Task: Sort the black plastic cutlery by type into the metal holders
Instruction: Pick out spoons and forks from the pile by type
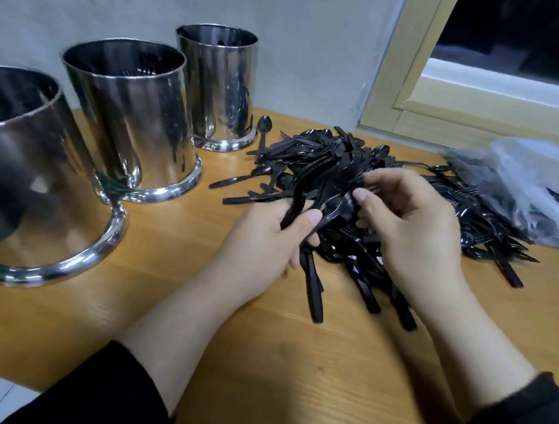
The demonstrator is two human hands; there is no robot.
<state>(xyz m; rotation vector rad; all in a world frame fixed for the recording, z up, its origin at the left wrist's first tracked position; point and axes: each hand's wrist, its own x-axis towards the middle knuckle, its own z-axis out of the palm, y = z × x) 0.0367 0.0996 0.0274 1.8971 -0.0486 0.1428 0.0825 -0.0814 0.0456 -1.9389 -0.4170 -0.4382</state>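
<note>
A heap of black plastic cutlery (329, 161) lies on the wooden table (253, 365), in front of the window. My left hand (267, 242) grips a bundle of black cutlery pieces (312, 278) by their middles, handles pointing toward me. My right hand (412, 223) pinches a black piece (345, 202) at the top of that bundle. Three shiny metal holders stand in a row on the left: the near holder (29, 190), the middle holder (132, 118) with forks showing inside, and the far holder (216, 82).
A crumpled clear plastic bag (534, 192) lies at the right on part of the heap. A single spoon (263, 130) rests beside the far holder. The wall and a wooden window frame (409, 69) close off the back. The table's near left edge is rounded.
</note>
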